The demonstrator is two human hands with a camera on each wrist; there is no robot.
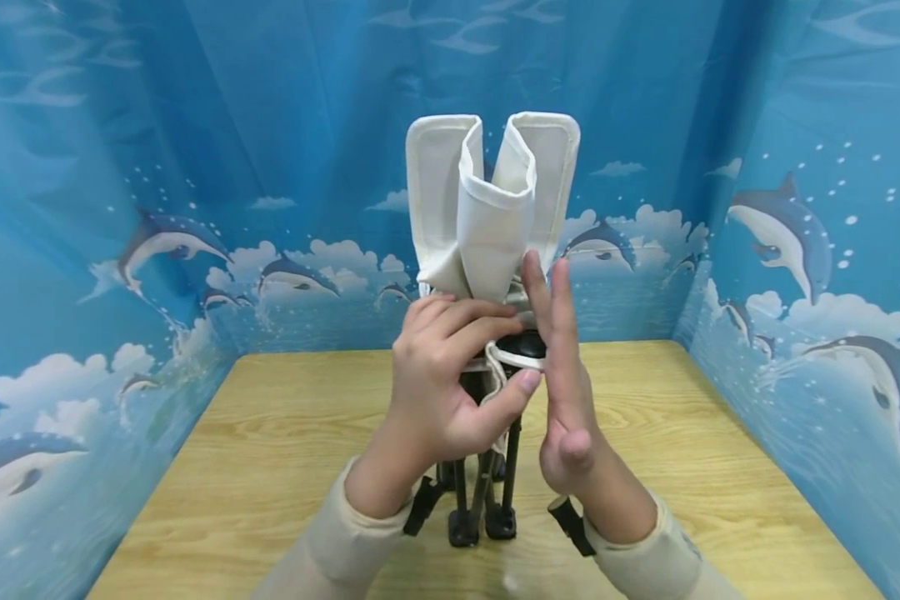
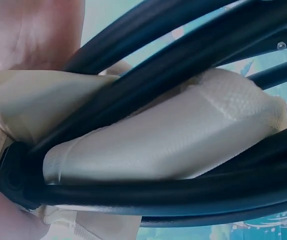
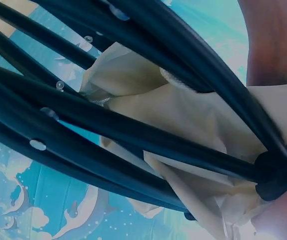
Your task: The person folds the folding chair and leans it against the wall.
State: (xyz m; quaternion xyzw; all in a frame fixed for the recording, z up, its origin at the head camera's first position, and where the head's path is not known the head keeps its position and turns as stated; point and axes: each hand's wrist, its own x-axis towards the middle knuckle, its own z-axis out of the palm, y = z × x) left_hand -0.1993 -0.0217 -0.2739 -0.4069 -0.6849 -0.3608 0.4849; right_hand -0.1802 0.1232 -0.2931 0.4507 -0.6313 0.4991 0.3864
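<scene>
A folding camp chair point(image 1: 487, 242) with off-white fabric and black tube legs stands folded upright on the table, its fabric bunched at the top. My left hand point(image 1: 450, 375) grips its near side, fingers across the fabric and thumb by the white trim point(image 1: 521, 360). Held straight up, the fingers of my right hand point(image 1: 566, 383) lie along the chair's right side, with the thumb toward the camera. In the left wrist view, folded fabric point(image 2: 133, 150) sits between dark tubes point(image 2: 183, 50). The right wrist view shows similar tubes point(image 3: 148, 140) around loose fabric point(image 3: 193, 115).
Beneath the chair is a wood-grain table point(image 1: 292, 433). Blue curtains point(image 1: 307, 150) printed with dolphins and clouds enclose the back and both sides. The chair's black feet point(image 1: 462, 529) rest on the tabletop near its front. Black straps point(image 1: 570, 527) sit at both wrists.
</scene>
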